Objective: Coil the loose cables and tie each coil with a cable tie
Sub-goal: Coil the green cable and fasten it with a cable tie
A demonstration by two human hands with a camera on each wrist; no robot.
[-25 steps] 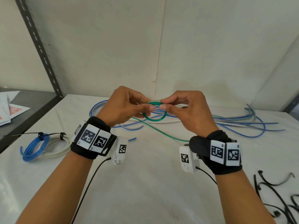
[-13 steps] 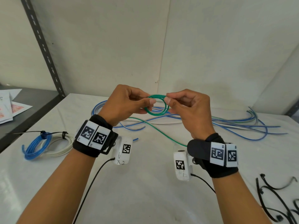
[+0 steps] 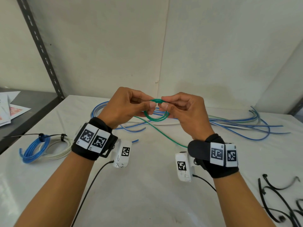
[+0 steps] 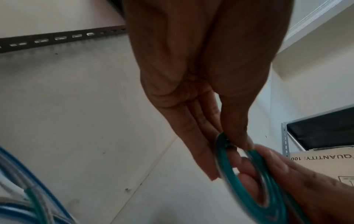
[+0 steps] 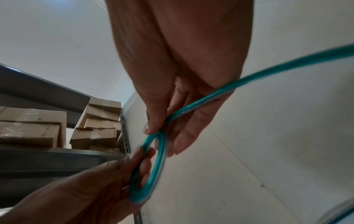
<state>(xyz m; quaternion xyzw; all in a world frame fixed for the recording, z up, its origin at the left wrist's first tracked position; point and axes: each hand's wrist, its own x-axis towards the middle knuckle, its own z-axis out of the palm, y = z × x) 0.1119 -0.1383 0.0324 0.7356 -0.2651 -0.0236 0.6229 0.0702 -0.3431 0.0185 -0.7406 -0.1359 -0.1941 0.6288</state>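
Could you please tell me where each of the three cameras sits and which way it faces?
Head: worn on the head, looking forward and down at the white table; shows both forearms, the left hand and the right hand pinching the green cable coil.
Left wrist: under the left wrist, looking along the left hand toward the wall; the right hand's fingers show too.
Right wrist: under the right wrist, looking along the right hand toward shelved cardboard boxes; the left hand shows too.
Shared: all three see the green coil and both hands.
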